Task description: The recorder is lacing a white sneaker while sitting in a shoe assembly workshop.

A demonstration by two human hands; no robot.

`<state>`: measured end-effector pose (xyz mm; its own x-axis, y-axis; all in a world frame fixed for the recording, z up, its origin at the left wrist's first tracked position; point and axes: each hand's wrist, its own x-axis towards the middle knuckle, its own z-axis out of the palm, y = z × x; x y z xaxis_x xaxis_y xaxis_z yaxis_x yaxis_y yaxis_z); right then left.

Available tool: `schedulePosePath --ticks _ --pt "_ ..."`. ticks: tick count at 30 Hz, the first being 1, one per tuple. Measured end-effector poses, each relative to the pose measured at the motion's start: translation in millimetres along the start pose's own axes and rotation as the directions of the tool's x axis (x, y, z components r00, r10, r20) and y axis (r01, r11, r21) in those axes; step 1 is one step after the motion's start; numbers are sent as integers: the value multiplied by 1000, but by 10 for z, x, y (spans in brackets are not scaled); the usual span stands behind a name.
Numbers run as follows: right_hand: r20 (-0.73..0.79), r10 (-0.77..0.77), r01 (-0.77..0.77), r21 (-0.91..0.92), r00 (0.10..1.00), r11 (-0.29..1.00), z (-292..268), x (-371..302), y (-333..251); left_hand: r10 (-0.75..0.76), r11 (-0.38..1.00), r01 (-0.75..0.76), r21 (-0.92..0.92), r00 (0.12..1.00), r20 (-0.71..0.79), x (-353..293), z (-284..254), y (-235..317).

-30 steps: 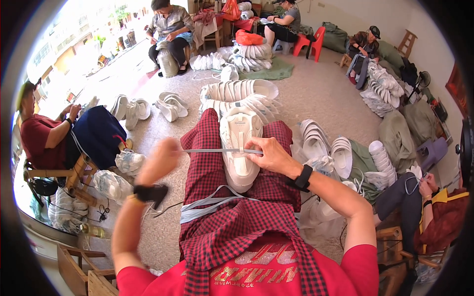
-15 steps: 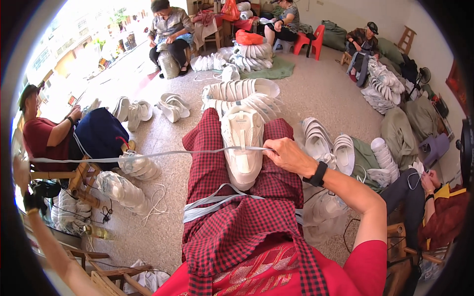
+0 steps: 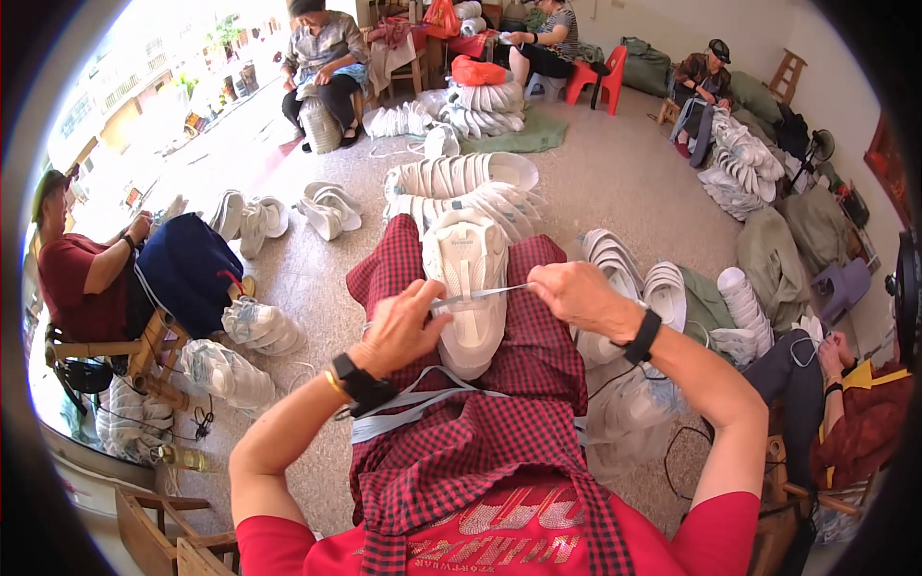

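Your left hand (image 3: 396, 329) back beside white shoe (image 3: 471, 331); half second ago, flung out far left with lace (image 3: 495, 290) stretched long. Now only short span of lace shows between hands, crossing shoe's upper. Left fingers bent at lace; cannot tell whether they grip it. Your right hand (image 3: 584, 300) shifted slightly farther right of shoe, fingers pinching lace. Shoe as before, resting on checked apron (image 3: 549, 346), rounded toe toward you.
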<state>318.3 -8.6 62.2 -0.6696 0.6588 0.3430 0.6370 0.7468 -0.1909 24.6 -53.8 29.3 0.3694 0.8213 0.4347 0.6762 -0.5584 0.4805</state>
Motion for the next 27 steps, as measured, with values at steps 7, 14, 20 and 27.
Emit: schedulePosePath --ticks 7,14,20,27 --pt "2 -4 4 -92 1000 996 -686 -638 300 254 747 -301 592 953 164 -562 -876 -543" --pt "-219 316 -373 -303 923 877 -2032 -1617 316 106 572 36 819 988 -117 -1198 -2023 -501" --pt "-452 373 -562 -422 810 711 -3006 -2690 621 81 307 344 887 919 -385 -2120 -3332 -654" --pt "-643 234 -677 -727 729 112 -3683 -3216 197 33 231 687 689 703 -711 -3421 -4868 -809"
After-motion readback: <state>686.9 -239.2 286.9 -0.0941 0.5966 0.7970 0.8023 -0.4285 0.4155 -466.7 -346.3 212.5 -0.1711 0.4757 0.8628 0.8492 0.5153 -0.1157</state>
